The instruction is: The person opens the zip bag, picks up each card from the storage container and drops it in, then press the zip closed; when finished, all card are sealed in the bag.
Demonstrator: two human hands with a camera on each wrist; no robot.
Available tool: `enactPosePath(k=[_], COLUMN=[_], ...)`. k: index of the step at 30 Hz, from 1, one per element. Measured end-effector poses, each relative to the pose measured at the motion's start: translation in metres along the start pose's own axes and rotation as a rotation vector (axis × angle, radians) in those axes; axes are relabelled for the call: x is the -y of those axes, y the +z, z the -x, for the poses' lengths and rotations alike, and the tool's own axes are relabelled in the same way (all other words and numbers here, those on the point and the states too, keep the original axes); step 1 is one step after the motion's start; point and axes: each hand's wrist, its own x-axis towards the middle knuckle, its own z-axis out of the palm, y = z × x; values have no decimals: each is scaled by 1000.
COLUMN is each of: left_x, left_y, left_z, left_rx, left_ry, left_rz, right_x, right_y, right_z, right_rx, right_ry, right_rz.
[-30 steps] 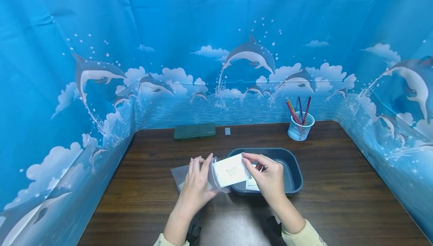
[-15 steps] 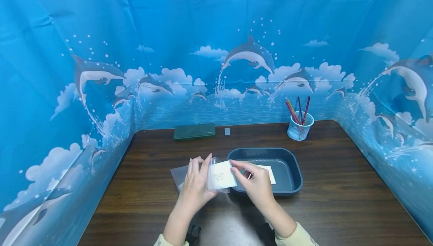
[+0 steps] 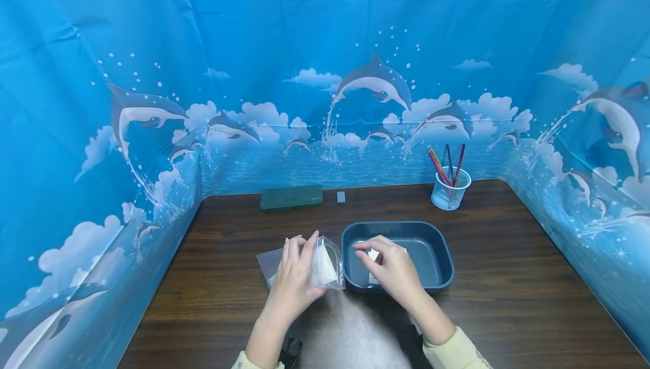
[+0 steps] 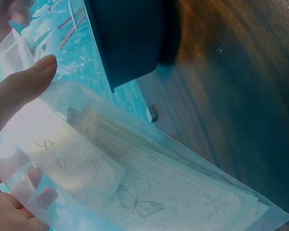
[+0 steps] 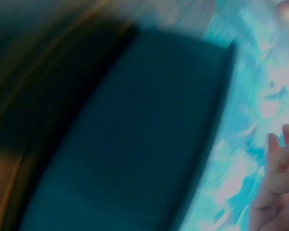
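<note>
In the head view my left hand (image 3: 293, 273) holds a clear plastic bag (image 3: 337, 281) beside the tray's left end. The left wrist view shows pale cards (image 4: 154, 185) with butterfly prints inside it, one smaller card (image 4: 77, 163) lying over the others. My left thumb and fingers grip the bag near its mouth. Over the dark blue-grey tray (image 3: 431, 259) is my right hand (image 3: 395, 270), its fingers loosely bent, nothing visible between them. A white card or paper (image 3: 373, 276) lies in the tray, partly hidden by that hand. The right wrist view is blurred.
A dark green case (image 3: 291, 197) and a small grey block (image 3: 341, 196) lie along the table's back edge. At the back right stands a light blue mesh cup (image 3: 449, 194) with several pencils. A blue dolphin-printed curtain (image 3: 325, 149) encloses the table (image 3: 508, 279).
My right hand pushed a butterfly card leftward into the bag, let go of it, then drew back right over the tray. The left hand has stayed in place with the bag.
</note>
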Motion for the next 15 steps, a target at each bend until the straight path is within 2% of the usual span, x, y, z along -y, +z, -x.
enactPosePath(k=[3, 8, 15], left_x=[1, 3, 4], left_y=[0, 0, 1], left_z=[0, -1, -1], left_rx=[-1, -4, -10], left_ry=[-3, -5, 0], left_rz=[-4, -13, -10], right_x=[-21, -53, -79], right_y=[-9, -24, -31], right_z=[-3, -6, -3], right_rx=[29, 163, 293], right_ry=[127, 279, 416], right_rz=[106, 269, 351])
